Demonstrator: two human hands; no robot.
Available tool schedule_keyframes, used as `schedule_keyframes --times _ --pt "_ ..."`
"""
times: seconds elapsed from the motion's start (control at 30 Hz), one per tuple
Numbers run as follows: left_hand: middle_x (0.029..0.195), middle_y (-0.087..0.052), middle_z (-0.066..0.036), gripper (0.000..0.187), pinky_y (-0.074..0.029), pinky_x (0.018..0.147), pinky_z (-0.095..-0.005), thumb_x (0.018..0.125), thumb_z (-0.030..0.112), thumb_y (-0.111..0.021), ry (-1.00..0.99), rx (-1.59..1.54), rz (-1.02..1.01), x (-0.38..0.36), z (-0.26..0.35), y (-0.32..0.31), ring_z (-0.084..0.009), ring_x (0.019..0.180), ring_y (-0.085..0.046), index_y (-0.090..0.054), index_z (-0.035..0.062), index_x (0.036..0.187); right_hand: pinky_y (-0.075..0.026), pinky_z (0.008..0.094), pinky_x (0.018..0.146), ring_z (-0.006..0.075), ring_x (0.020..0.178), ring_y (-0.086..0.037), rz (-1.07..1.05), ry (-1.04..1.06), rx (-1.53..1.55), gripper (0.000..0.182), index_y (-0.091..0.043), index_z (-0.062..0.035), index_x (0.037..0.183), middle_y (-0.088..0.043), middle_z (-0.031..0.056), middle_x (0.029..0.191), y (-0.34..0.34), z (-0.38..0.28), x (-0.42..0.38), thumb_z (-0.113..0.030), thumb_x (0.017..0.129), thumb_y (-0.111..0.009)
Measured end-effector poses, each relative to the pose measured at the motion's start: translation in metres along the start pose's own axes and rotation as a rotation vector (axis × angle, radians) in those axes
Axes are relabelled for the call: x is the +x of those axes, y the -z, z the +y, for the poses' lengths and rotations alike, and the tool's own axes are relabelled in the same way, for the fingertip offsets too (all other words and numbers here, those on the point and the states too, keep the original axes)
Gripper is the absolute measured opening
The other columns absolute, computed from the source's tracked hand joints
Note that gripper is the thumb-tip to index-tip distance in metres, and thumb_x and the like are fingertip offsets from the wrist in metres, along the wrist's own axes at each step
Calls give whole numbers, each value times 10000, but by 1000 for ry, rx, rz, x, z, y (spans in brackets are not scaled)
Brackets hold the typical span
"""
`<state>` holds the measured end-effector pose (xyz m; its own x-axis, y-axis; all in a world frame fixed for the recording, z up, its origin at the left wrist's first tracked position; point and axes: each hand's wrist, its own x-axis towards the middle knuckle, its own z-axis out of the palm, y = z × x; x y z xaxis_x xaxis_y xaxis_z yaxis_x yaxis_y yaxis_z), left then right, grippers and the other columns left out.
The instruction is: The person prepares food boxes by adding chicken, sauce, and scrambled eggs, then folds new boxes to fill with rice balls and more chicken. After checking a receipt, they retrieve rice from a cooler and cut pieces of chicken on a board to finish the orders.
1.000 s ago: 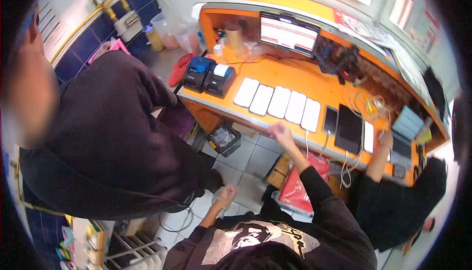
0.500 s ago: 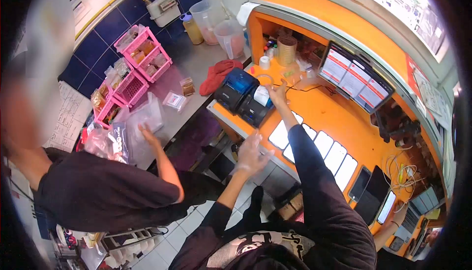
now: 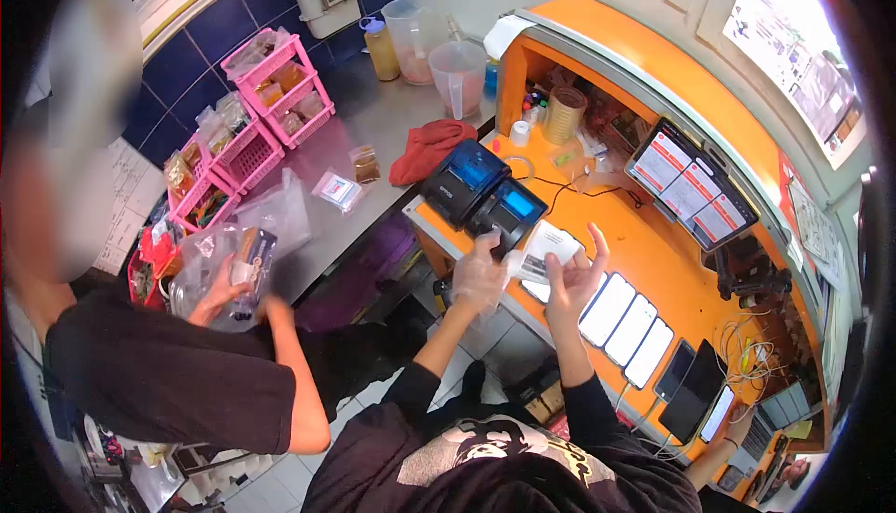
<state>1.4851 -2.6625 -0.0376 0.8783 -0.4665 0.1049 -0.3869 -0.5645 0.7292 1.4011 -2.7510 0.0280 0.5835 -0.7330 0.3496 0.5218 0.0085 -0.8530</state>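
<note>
A printed white receipt (image 3: 545, 249) is held in front of two black receipt printers, one (image 3: 455, 182) with a blue top and the other (image 3: 509, 207) with a lit blue patch. My right hand (image 3: 571, 284) pinches the receipt's right side between thumb and fingers, with the index finger raised. My left hand (image 3: 478, 278), in a clear plastic glove, has its fingers closed at the receipt's left edge, just before the nearer printer. Several phones with white screens, such as this phone (image 3: 627, 329), lie to the right, partly behind my right hand.
A co-worker (image 3: 177, 364) on the left handles a clear plastic bag (image 3: 205, 266). Pink baskets (image 3: 252, 154), a red cloth (image 3: 431, 151) and clear jugs (image 3: 459, 79) stand on the metal counter. A tablet (image 3: 691, 182) is mounted above the orange desk (image 3: 597, 210); cables lie farther right.
My right hand has drawn the receipt off the printer, down toward me. My left hand has closed in from open to meet its edge. The co-worker's hands have moved onto the bag.
</note>
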Motion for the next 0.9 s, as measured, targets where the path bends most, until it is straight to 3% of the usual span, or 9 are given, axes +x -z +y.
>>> schedule_keyframes --times 0.03,0.13,0.23,0.5,0.6,0.63,0.7,0.8,0.9 --pt "991 -628 -132 462 -467 800 -327 779 275 -634 1 -1 10 -15 -1 13 -246 927 -611 -476 23 1133 -421 226 785 135 922 -542 -51 19 36 682 -189 -29 1345 -578 111 994 -10 -19 -9 80 786 -563" --pt "1096 -571 -130 392 -446 861 -316 809 95 -608 -196 -643 184 -81 -29 36 -200 963 -580 -418 15 1142 -426 284 852 180 1049 -509 -211 7 -46 750 -94 -33 1382 -523 152 1137 -33 -66 -57 77 796 -548" --pt "1133 -526 -136 340 -416 915 -342 827 25 -556 -73 -907 100 -177 -49 61 -220 1021 -543 -392 13 1124 -413 322 905 211 1133 -462 -387 52 6 809 -14 -37 1396 -436 179 1257 -48 -109 -112 73 798 -547" --pt "1114 -501 -133 278 -395 938 -386 842 -12 -498 66 -1115 517 -430 -40 137 -225 1062 -507 -407 50 1097 -476 315 839 234 1125 -476 -726 7 149 813 -25 24 1381 -337 199 1331 -66 -186 -268 152 745 -514" --pt "1084 -551 -147 262 -408 910 -360 869 108 -503 106 -1086 738 -542 -84 218 -226 1007 -539 -422 35 1107 -471 320 852 259 1136 -468 -853 -64 242 816 -25 22 1382 -301 216 1349 -129 -205 -387 161 729 -495" --pt "1084 -551 -147 262 -408 910 -360 869 108 -503 114 -1076 788 -533 -59 223 -225 1007 -539 -422 35 1107 -471 320 852 259 1136 -468 -894 -80 262 816 -25 22 1382 -301 216 1349 -128 -218 -365 161 729 -495" --pt "1071 -559 -145 301 -411 896 -350 877 202 -515 78 -995 867 -575 -64 260 -233 1007 -545 -441 5 1093 -474 319 849 267 1131 -473 -994 -85 298 814 -28 21 1382 -298 221 1350 -154 -236 -406 160 726 -490" --pt "1103 -542 -149 363 -403 896 -335 868 258 -538 -11 -1009 970 -572 -34 255 -216 1029 -530 -453 -15 1093 -473 303 839 265 1126 -479 -1134 -96 352 809 -29 20 1383 -296 224 1353 -146 -227 -400 167 723 -473" --pt "1148 -520 -130 368 -392 907 -315 873 243 -528 -85 -925 990 -615 -85 333 -182 1066 -502 -454 -20 1120 -488 274 776 239 1013 -565 -1396 -155 120 808 -104 -20 1393 -408 221 1284 -229 -224 -485 143 716 -514"
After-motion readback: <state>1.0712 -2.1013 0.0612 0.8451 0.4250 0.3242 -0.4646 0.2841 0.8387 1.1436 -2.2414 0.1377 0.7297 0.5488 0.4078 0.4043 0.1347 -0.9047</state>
